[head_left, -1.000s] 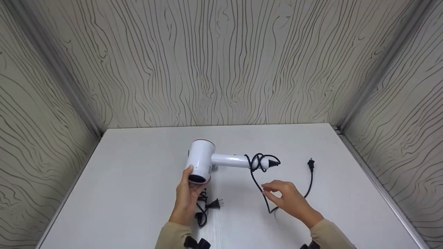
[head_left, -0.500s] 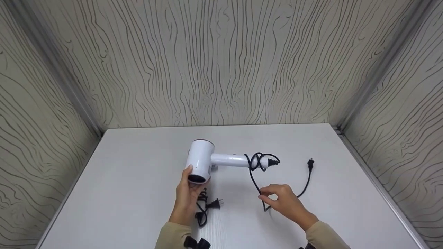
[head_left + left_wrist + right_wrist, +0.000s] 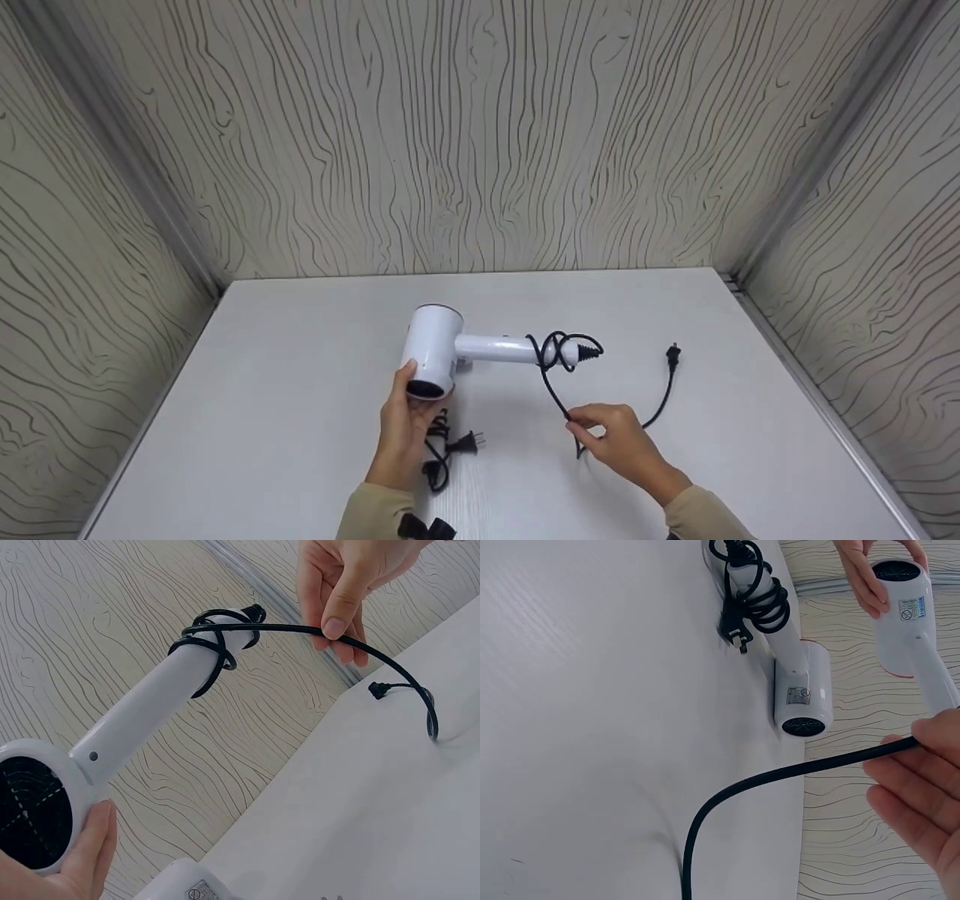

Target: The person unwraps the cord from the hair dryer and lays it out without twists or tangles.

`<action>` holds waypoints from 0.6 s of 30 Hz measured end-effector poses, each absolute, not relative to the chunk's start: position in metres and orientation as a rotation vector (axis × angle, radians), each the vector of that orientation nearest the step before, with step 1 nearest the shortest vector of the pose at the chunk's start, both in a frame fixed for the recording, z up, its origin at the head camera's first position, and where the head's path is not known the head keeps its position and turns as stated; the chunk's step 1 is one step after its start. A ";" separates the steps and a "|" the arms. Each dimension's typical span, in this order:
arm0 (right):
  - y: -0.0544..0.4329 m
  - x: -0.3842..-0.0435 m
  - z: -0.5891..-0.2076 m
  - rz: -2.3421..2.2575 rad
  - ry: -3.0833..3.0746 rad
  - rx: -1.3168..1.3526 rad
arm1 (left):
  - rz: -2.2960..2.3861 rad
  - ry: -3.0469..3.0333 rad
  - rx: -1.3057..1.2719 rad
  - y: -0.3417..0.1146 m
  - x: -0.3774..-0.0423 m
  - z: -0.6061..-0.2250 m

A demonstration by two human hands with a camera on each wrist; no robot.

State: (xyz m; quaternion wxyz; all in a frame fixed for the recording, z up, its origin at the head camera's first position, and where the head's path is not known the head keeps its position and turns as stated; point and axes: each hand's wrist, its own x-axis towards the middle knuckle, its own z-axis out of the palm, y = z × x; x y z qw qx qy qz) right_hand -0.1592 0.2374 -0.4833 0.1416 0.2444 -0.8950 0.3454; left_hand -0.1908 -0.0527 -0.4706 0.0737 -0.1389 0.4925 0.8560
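Hair dryer (image 3: 433, 349), white, is held raised over the white table (image 3: 300, 412). The left hand (image 3: 405, 427) grips it by the barrel, near the dark-faced end, with the thumb on one side and the fingers on the other. The handle (image 3: 499, 348) extends toward the person's right. Black cord (image 3: 553, 394) is looped loosely around the handle's far end, crossing over itself beside the ribbed collar (image 3: 589, 352).

The right hand (image 3: 622, 442) pinches the cord between thumb and fingers, nearer the person than the loops. Past that grip, the cord bends and runs on to the plug (image 3: 673, 356), near the right side of the table.

A second hair dryer (image 3: 817, 679) lies on the table, largely hidden in the head view. Its black lead (image 3: 769, 611) is wound around its handle; its pronged connector (image 3: 736, 634) sits just beside. Grained panels (image 3: 450, 150) stand behind the table.
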 end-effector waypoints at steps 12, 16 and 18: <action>0.245 -0.158 -0.481 0.933 -2.320 0.816 | 2.561 1.508 -0.463 -0.053 -0.189 -0.473; 0.247 -0.158 -0.480 0.907 -2.294 0.796 | 2.572 1.509 -0.462 -0.053 -0.189 -0.473; 0.249 -0.158 -0.478 0.904 -2.293 0.784 | 2.577 1.507 -0.461 -0.054 -0.189 -0.473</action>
